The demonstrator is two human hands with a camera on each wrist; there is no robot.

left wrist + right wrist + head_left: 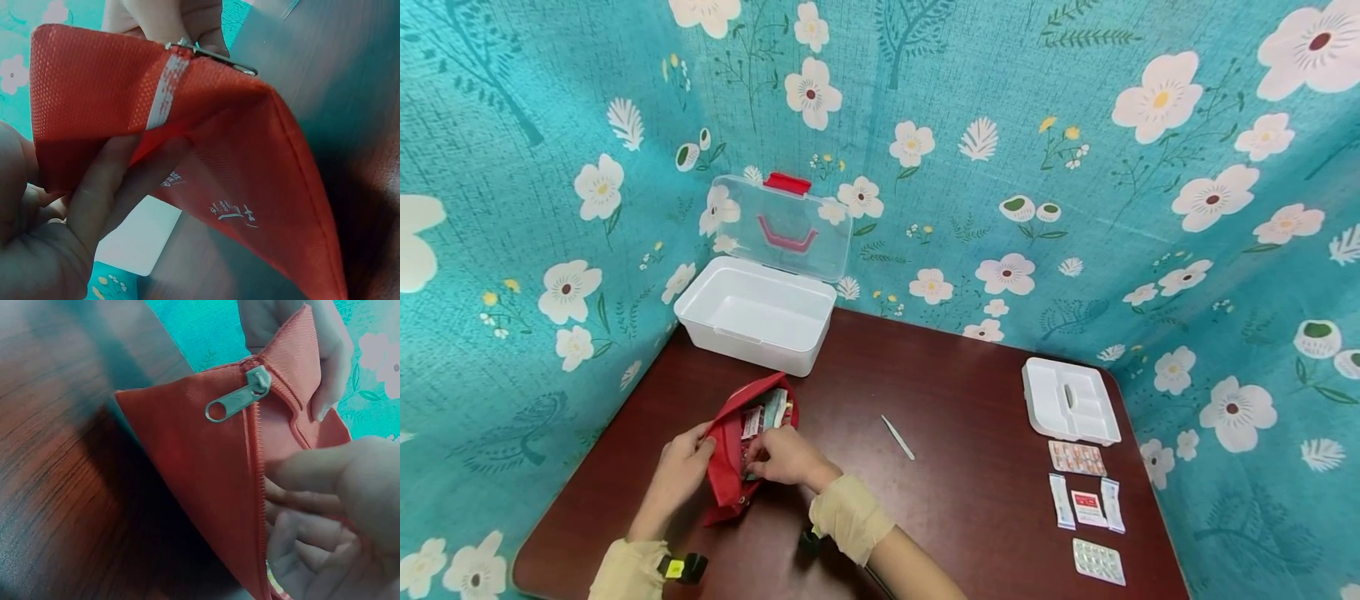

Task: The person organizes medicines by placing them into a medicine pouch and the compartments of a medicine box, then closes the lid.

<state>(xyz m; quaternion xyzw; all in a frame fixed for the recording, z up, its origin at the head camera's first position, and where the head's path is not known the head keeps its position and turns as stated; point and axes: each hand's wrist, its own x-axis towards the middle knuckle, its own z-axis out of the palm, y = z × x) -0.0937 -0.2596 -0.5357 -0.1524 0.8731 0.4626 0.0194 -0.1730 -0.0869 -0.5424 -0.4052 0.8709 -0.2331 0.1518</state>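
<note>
1. Working over the brown bench [970, 383], let it carry the bag's weight; directions below take the bag as dial centre, in the head view.
2. The white box [756, 350] stands open at 12 o'clock; leave slack before it so the bag can spread.
3. The red bag [726, 467] gapes at the bench's 9 o'clock side; a wide mouth would show what is inside.
4. At its 9 o'clock edge the left hand [677, 467] pinches the cloth; a steady grip matters here.
5. The right hand [793, 458] reaches in from 4 o'clock, fingers bent; whether its grip has caught anything, I cannot tell.
6. Small packets [773, 408] crowd the mouth towards 1 o'clock; lifting one by its edge should avoid spilling neighbours.
7. Keep knuckles off the zip pull [240, 400], which could snag.
</note>
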